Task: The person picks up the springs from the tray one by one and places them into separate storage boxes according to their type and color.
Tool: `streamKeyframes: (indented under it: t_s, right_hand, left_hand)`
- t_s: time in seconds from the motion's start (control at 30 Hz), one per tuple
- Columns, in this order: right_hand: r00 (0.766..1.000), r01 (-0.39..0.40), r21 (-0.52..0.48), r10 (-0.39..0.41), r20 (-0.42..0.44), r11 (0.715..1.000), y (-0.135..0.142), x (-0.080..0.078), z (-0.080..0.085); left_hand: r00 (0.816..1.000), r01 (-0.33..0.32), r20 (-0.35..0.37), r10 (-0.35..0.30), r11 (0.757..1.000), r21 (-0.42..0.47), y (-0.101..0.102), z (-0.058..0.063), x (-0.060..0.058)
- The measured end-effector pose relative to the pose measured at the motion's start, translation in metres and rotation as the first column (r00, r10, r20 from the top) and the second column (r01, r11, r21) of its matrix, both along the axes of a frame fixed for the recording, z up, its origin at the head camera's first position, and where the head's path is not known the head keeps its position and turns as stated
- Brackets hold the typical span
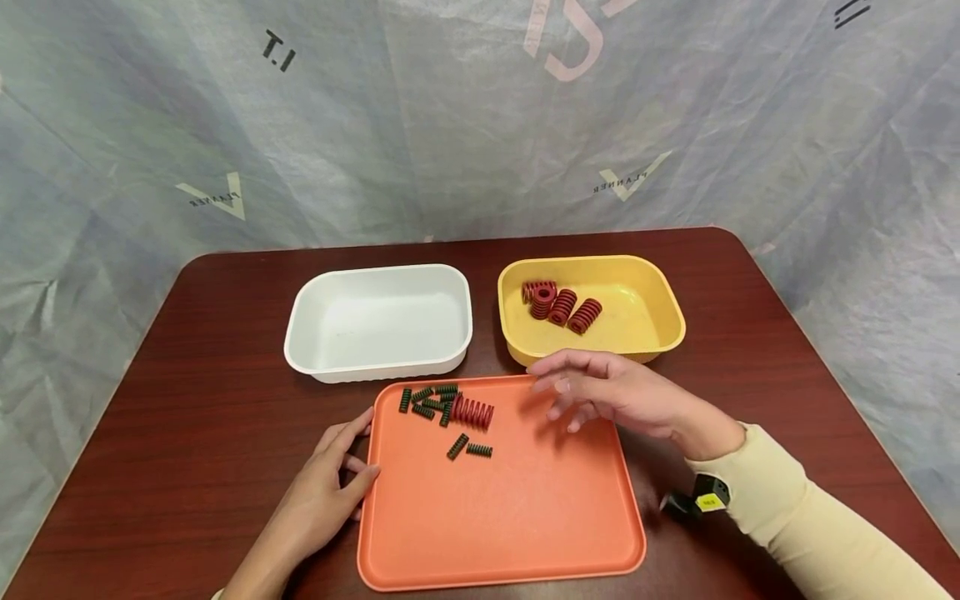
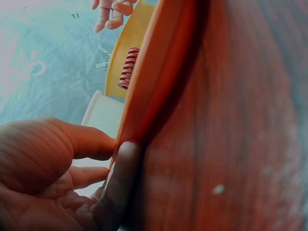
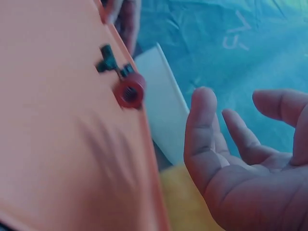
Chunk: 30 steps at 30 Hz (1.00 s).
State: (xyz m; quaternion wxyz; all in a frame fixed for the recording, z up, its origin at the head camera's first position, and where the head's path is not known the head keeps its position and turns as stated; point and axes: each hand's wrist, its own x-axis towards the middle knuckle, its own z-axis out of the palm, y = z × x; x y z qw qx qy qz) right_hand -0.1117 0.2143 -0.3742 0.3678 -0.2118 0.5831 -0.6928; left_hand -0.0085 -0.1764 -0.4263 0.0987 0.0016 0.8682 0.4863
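Note:
An orange tray (image 1: 525, 517) lies on the table, and my left hand (image 1: 322, 487) grips its left edge with thumb and fingers. One large red coil spring (image 1: 474, 412) lies near the tray's far left corner. Several small dark green springs (image 1: 406, 401) are scattered beside it, two of them slightly nearer to me. Above the tray's far right part hovers my right hand (image 1: 611, 392), fingers loosely bent and holding nothing. Its shadow falls on the tray in the right wrist view. Several red springs sit in the left half of the yellow bin (image 1: 637, 312), just beyond that hand.
To the left of the yellow bin stands a white bin (image 1: 375, 325) with nothing in it. Both bins stand beyond the tray on the dark red wooden table (image 1: 187, 433). A grey printed sheet (image 1: 420, 125) hangs behind the table.

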Motion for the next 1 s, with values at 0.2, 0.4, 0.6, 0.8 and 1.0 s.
streamKeyframes:
  t_s: [0.2,0.4,0.6,0.8,1.0]
  right_hand:
    - [0.996,0.008,-0.024,-0.006,0.093,1.000,-0.011,0.010,-0.013]
    - [0.983,0.018,-0.053,-0.008,0.185,0.998,-0.022,0.018,-0.026]
    - [0.971,0.018,-0.063,-0.002,0.241,0.998,-0.033,0.025,-0.033]
    - [0.960,0.042,-0.054,-0.025,0.280,0.998,-0.043,0.030,-0.036]
    - [0.945,0.081,-0.022,-0.069,0.319,0.997,-0.051,0.033,-0.036]
  left_hand:
    - [1.000,0.001,-0.006,-0.001,1.000,0.004,0.000,-0.001,0.000]
    - [1.000,0.001,-0.012,-0.001,1.000,-0.001,0.000,-0.002,-0.001]
    - [1.000,0.002,-0.016,-0.002,1.000,-0.001,-0.001,-0.002,-0.001]
    - [1.000,0.001,-0.005,-0.001,1.000,0.001,-0.001,-0.001,-0.001]
    - [1.000,0.002,-0.009,-0.002,1.000,-0.005,-0.001,-0.002,0.000]
